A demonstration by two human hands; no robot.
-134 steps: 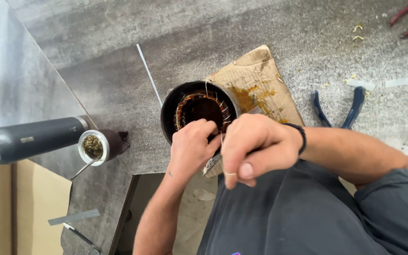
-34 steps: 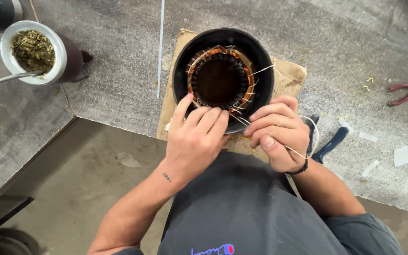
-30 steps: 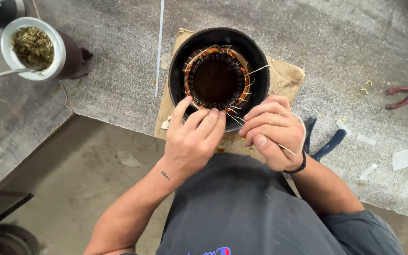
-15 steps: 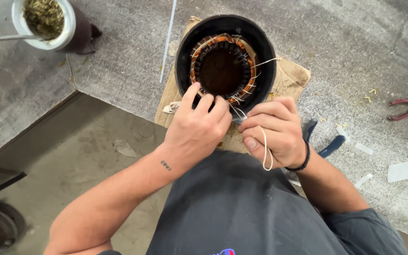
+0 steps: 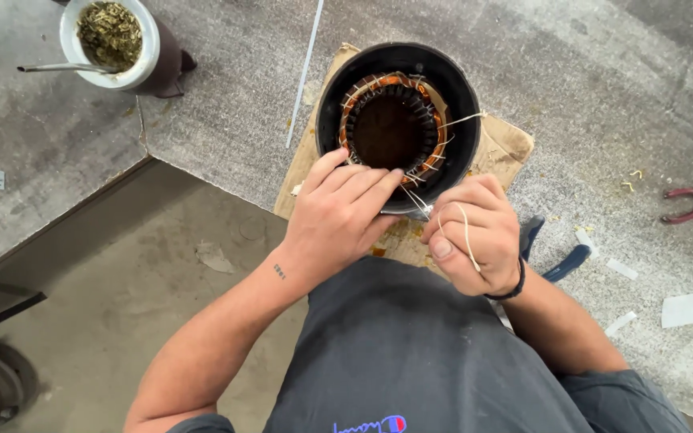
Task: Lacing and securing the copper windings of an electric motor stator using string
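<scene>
A black round motor housing (image 5: 465, 96) with copper windings (image 5: 362, 92) stands on a piece of brown cardboard (image 5: 500, 148) on the grey bench. My left hand (image 5: 338, 215) rests on the housing's near rim, its fingertips pressed on the windings. Just to the right, my right hand (image 5: 472, 232) is closed on a thin pale cord (image 5: 467, 232) that runs from the windings and wraps over its fingers. A second strand of cord sticks out over the housing's right rim.
A white-rimmed cup of green herb (image 5: 111, 36) with a metal straw stands at the far left. A thin white rod (image 5: 305, 72) lies beside the cardboard. Blue-handled pliers (image 5: 563, 255) lie near my right wrist, red-handled pliers (image 5: 690, 205) at the far right, with paper scraps (image 5: 690, 308) around.
My right hand has drawn the cord toward me and looped it over its fingers. My left hand has kept its place on the windings while the view has shifted.
</scene>
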